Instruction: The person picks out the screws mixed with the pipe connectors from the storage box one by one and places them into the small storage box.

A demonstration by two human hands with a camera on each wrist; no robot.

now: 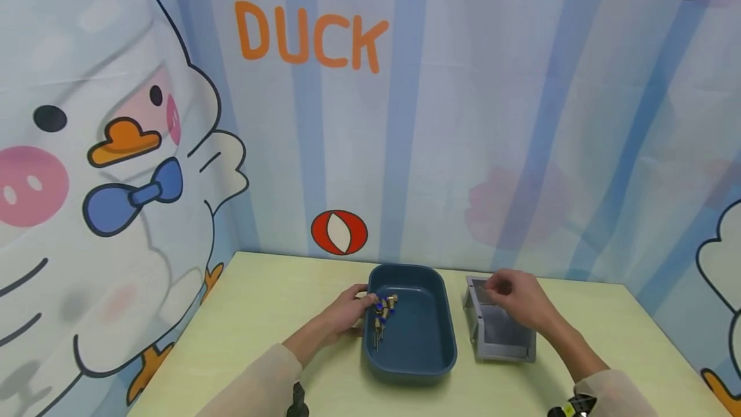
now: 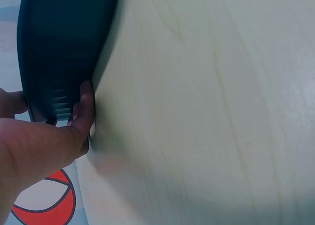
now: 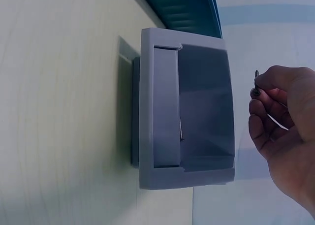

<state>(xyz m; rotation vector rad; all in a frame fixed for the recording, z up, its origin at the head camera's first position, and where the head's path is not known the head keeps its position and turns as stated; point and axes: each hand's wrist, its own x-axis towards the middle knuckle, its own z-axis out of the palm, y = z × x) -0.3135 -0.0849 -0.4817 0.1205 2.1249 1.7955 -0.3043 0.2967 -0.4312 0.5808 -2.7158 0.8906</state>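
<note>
My left hand (image 1: 347, 309) grips the left wall of a dark blue plastic tray (image 1: 412, 365), thumb at the rim and fingers outside. In the left wrist view those fingers (image 2: 84, 107) lie along the tray's side. Several brass fittings with blue rings (image 1: 384, 307) and a few thin screws (image 1: 378, 334) are gathered at the tray's left side. Over the grey plastic bin (image 1: 506, 352), my right hand (image 1: 521, 298) pinches a small screw (image 3: 256, 82) between thumb and forefinger. Inside the bin lies another thin screw (image 3: 181, 131), partly hidden by the front lip.
Tray and bin stand side by side on a pale wood-grain table (image 1: 278, 275). Behind the table hangs a printed curtain (image 1: 440, 114) with duck pictures. Dark wrist devices (image 1: 298, 401) show at both sleeves.
</note>
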